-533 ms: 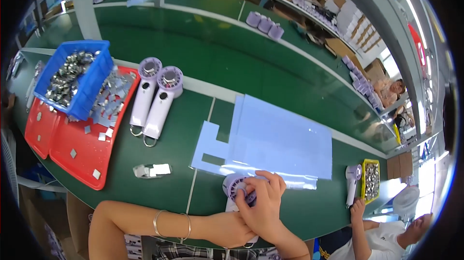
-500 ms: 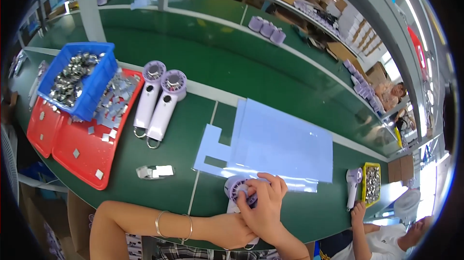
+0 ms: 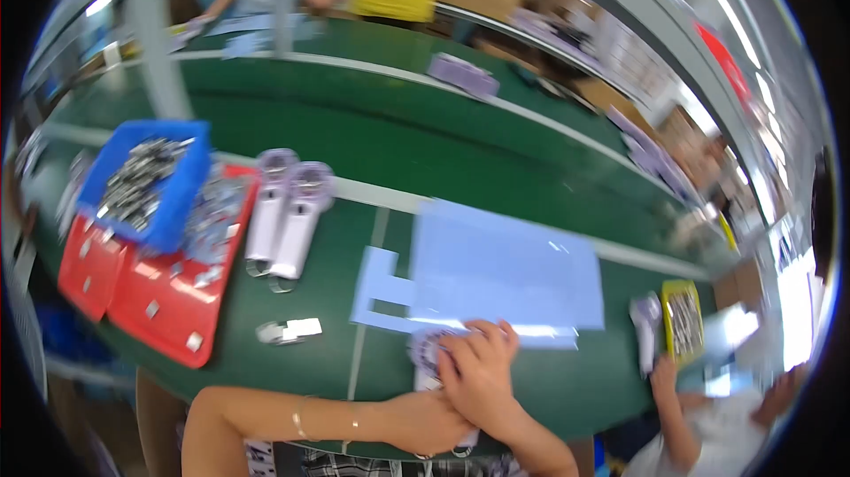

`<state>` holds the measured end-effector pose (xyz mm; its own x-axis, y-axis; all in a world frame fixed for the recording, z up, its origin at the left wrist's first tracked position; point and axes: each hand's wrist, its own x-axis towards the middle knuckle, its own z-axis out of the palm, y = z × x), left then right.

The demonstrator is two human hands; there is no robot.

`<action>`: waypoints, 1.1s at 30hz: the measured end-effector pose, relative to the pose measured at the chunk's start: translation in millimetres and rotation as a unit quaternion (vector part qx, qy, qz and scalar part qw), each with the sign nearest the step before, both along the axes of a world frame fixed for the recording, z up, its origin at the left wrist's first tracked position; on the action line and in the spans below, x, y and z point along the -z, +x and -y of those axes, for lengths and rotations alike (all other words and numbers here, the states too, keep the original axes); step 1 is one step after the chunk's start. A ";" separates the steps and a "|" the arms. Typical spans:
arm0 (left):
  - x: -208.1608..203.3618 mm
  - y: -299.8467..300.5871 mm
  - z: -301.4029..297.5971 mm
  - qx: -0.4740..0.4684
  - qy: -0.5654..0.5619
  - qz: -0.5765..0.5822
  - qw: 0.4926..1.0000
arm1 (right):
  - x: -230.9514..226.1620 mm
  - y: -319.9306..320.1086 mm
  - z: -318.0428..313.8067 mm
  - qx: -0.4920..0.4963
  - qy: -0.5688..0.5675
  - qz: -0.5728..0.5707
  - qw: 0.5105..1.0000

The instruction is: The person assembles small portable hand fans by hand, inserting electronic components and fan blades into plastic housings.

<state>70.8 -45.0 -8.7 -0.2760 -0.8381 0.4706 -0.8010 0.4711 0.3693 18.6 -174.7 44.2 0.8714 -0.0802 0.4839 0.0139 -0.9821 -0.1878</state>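
Note:
A pale purple and white handheld fan [image 3: 428, 355] lies at the table's near edge, its round slotted head pointing away from me. My left hand [image 3: 427, 424], with a thin bangle on its wrist, is closed around the handle, which it mostly hides. My right hand [image 3: 482, 369] crosses over from the right, its bent fingers on the right side of the fan's head. Motion blur hides exactly what the fingertips press. Just beyond lie light blue film sheets [image 3: 509, 269], with a notched film piece [image 3: 379, 286] at their left.
Two more fans [image 3: 294, 233] lie at left, beside a red tray [image 3: 168, 304] with small square pieces and a blue bin [image 3: 168, 233] of shiny metal parts. A small clear-and-white object [image 3: 290, 331] is nearer. A co-worker's hand [image 3: 662, 375] touches a fan at right, near a yellow tray [image 3: 699, 326].
The whole view has shifted and blurred, so the table sits a little lower in it. My right fingertips appear drawn back slightly from the fan head's middle; my left hand keeps its hold.

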 end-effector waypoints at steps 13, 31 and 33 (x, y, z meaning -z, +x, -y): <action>-13.5 3.6 6.0 -0.031 0.014 0.025 0.999 | 4.6 -4.6 15.9 -0.046 0.014 0.047 0.998; -5.5 -0.7 3.6 -0.039 -0.039 -0.007 0.998 | -6.8 -25.6 28.2 -0.066 -0.040 -0.045 0.996; -9.4 -1.7 10.4 -0.038 -0.031 -0.006 0.999 | -22.8 -27.8 35.6 -0.053 -0.039 -0.048 0.997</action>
